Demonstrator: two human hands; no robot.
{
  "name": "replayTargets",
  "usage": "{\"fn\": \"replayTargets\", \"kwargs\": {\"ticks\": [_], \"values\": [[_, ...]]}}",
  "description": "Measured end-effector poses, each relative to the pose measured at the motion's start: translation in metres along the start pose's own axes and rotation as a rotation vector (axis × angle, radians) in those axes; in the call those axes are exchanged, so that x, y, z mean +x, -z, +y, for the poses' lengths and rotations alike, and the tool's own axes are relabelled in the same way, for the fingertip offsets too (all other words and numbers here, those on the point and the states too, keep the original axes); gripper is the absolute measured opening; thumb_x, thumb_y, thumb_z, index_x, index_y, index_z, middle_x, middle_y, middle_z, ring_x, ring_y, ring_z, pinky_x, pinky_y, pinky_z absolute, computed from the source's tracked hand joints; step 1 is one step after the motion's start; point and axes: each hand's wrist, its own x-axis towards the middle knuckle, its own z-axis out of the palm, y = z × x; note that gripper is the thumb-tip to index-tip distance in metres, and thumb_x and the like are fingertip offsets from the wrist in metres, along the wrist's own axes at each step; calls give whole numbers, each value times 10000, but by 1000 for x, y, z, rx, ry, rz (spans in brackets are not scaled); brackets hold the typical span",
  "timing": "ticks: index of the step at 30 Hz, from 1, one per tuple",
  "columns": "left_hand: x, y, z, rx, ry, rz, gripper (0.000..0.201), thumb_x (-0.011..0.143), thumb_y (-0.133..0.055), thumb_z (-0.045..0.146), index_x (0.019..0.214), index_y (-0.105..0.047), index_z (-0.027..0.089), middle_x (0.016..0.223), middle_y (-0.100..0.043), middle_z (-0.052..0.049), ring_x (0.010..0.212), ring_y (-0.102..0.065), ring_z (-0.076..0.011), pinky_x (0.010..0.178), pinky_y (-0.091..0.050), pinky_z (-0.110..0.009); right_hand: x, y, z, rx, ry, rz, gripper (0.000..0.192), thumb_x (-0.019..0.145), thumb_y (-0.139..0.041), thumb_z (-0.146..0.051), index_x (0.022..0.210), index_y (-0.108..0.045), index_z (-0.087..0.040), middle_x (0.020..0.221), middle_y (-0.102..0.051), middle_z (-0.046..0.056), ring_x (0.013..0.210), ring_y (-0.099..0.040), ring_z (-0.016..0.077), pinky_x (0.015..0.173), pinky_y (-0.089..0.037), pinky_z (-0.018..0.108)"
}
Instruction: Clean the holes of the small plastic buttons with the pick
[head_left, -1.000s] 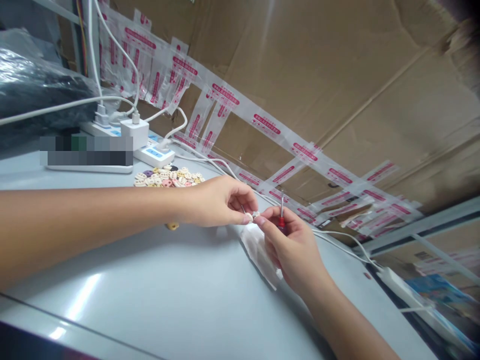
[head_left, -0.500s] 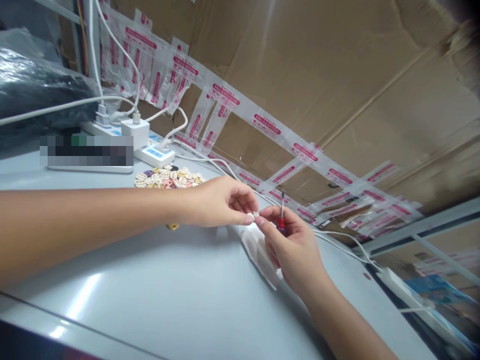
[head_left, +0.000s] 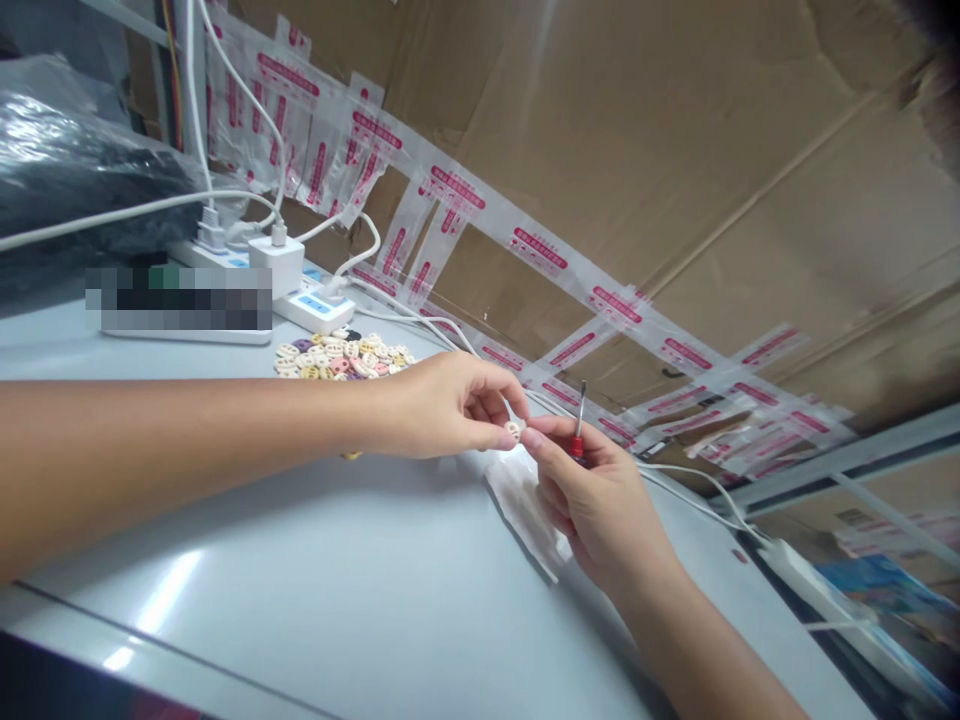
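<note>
Turned since earlier, the white piece (head_left: 513, 431) sits finger-pinched in my left hand (head_left: 457, 408); my right hand (head_left: 604, 490) clasps a red-collared tool (head_left: 577, 446).

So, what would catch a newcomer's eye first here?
Probably the left hand and right hand, close together around a small pale piece, with a red-collared tool sticking up from the right one. Behind them, printed tape crosses large cardboard. Beyond the left forearm, a heap of mostly cream pieces lies on the table.
</note>
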Motion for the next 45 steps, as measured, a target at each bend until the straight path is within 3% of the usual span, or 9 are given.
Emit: {"fn": "replayTargets", "kwargs": {"ticks": [11, 27, 45], "values": [[-1, -3, -2, 77, -169, 14, 201, 850, -667, 210, 1026, -722, 129, 817, -715, -41, 741, -642, -140, 659, -514, -262, -4, 2, -10, 69, -130, -47, 444, 613, -920, -449, 822, -611, -209, 443, -326, -130, 370, -204, 22, 312, -189, 136], [-3, -4, 3, 45, -167, 87, 117, 839, -690, 219, 907, -693, 125, 810, -717, -30, 758, -672, -128, 683, -540, -242, -7, 0, -9, 36, -125, -37, 410, 674, -879, -460, 910, -653, -213, 435, -311, -127, 372, -203, 35, 312, -185, 143], [-1, -3, -1, 291, -417, 40, 75, 837, -614, 108, 888, -653, 147, 806, -645, -7, 721, -579, -100, 655, -484, -207, -7, 0, -7, 34, -147, -157, 368, 757, -824, -452, 878, -556, -231, 457, -298, -131, 388, -152, 34, 313, -150, 133]]}}
